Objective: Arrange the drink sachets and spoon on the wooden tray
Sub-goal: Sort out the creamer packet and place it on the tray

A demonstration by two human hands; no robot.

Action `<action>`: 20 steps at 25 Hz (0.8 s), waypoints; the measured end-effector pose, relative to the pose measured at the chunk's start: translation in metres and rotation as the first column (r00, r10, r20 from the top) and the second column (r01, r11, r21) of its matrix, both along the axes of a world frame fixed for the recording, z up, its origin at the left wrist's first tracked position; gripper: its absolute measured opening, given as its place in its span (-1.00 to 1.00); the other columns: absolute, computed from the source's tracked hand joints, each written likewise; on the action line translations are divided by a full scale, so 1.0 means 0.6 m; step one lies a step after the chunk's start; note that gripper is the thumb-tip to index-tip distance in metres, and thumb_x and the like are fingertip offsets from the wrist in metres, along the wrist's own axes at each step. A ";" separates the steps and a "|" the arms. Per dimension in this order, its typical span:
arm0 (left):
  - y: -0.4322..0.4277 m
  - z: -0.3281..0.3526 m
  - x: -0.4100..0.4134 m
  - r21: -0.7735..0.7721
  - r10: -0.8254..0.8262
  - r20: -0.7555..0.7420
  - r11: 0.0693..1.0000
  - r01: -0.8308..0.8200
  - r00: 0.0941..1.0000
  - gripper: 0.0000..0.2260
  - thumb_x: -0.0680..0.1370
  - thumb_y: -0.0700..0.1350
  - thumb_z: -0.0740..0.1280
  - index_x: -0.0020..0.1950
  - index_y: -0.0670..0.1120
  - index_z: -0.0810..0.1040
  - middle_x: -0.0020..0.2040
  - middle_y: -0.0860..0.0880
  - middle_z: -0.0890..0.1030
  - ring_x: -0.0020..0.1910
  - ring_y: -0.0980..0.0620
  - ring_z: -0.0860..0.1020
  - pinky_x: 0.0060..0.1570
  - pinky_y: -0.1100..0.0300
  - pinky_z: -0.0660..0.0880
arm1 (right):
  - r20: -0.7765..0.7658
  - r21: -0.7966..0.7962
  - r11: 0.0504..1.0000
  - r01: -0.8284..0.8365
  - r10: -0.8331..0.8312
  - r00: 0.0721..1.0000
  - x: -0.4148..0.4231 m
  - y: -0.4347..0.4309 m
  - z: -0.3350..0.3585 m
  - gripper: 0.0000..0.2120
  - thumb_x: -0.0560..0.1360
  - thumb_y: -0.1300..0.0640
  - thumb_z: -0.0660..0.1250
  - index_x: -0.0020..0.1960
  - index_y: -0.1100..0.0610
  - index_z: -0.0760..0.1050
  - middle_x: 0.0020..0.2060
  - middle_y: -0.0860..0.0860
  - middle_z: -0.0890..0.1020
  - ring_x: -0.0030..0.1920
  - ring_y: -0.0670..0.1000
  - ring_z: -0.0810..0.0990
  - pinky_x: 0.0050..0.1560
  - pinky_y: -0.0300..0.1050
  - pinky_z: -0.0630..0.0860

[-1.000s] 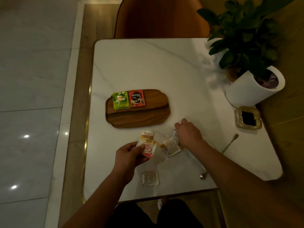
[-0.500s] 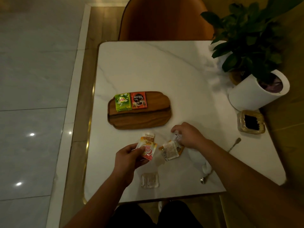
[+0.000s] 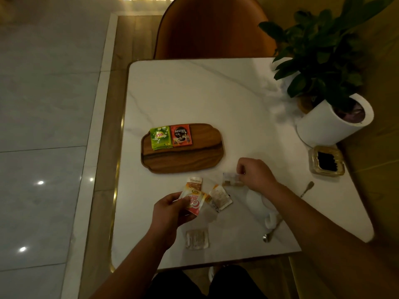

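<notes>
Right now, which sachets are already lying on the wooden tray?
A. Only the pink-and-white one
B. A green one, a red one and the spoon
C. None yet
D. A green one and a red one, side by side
D: the green sachet and the red sachet lie side by side at the far left of the wooden tray; the spoon is on the table, and the left hand holds the pink-and-white sachet.

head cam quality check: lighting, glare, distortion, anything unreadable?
Head view: dim, warm light; table is the brightest area. Spot glare on the glossy floor. Wide-angle bend curves the table edges and floor lines. The green sachet and red sachet on the wooden tray read clearly; the small sachet at the right hand is too dark and soft to read.
</notes>
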State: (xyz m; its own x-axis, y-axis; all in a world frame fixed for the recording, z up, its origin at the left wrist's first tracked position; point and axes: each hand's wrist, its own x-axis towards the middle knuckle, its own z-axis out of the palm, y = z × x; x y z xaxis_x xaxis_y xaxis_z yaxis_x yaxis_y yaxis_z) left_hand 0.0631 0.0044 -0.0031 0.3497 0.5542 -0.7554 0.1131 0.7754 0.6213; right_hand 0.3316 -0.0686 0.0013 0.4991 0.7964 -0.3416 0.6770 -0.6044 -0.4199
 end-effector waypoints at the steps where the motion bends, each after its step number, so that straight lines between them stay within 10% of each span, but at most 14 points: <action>1: 0.002 0.001 0.002 0.008 -0.004 -0.003 1.000 0.004 1.000 -0.80 0.57 -0.28 0.39 0.19 -0.22 0.59 -0.09 -0.20 0.75 -0.13 -0.17 0.74 -0.23 0.07 0.65 | -0.030 0.071 0.993 0.095 -0.093 0.995 -0.004 -0.004 0.011 -0.88 0.39 0.26 0.42 -0.21 0.07 0.52 -0.27 0.01 0.61 -0.22 0.07 0.59 -0.22 -0.05 0.53; 4: 0.002 0.007 0.010 0.061 -0.030 -0.028 0.998 0.031 0.999 -0.81 0.56 -0.29 0.38 0.18 -0.21 0.60 -0.12 -0.21 0.75 -0.19 -0.15 0.74 -0.26 0.07 0.65 | -0.118 0.279 0.917 0.286 -0.262 0.958 -0.063 -0.015 0.037 -0.86 0.38 0.17 0.48 -0.26 0.01 0.54 -0.37 -0.11 0.59 -0.32 -0.08 0.55 -0.31 -0.20 0.46; 15: -0.008 0.038 0.015 0.198 -0.076 -0.001 0.977 0.074 0.997 -0.76 0.51 -0.28 0.46 0.17 -0.13 0.61 -0.08 -0.15 0.75 -0.12 -0.17 0.74 -0.21 0.08 0.66 | 0.171 0.522 0.813 -0.258 0.197 0.965 -0.209 -0.081 0.022 -0.82 0.33 0.35 0.47 -0.13 0.14 0.63 -0.07 0.00 0.63 0.02 0.03 0.54 -0.08 -0.14 0.59; 18: -0.005 0.043 0.008 0.233 -0.071 -0.022 0.970 0.075 0.997 -0.75 0.50 -0.30 0.47 0.15 -0.11 0.62 -0.08 -0.15 0.75 -0.11 -0.15 0.74 -0.20 0.07 0.67 | -0.124 0.587 0.808 0.051 0.028 0.992 -0.198 -0.081 0.026 -0.71 0.32 0.36 0.36 -0.03 0.09 0.59 0.00 -0.04 0.58 0.05 -0.10 0.55 0.00 -0.31 0.54; 20: -0.002 0.048 0.004 0.250 -0.077 -0.023 0.965 0.080 0.997 -0.75 0.50 -0.30 0.47 0.14 -0.10 0.61 -0.07 -0.16 0.75 -0.10 -0.16 0.74 -0.18 0.04 0.67 | -0.656 0.349 0.781 0.518 -0.192 0.730 -0.193 -0.069 0.040 -0.72 0.42 0.30 0.41 0.08 0.06 0.55 -0.02 0.00 0.63 -0.08 -0.01 0.66 -0.17 -0.19 0.62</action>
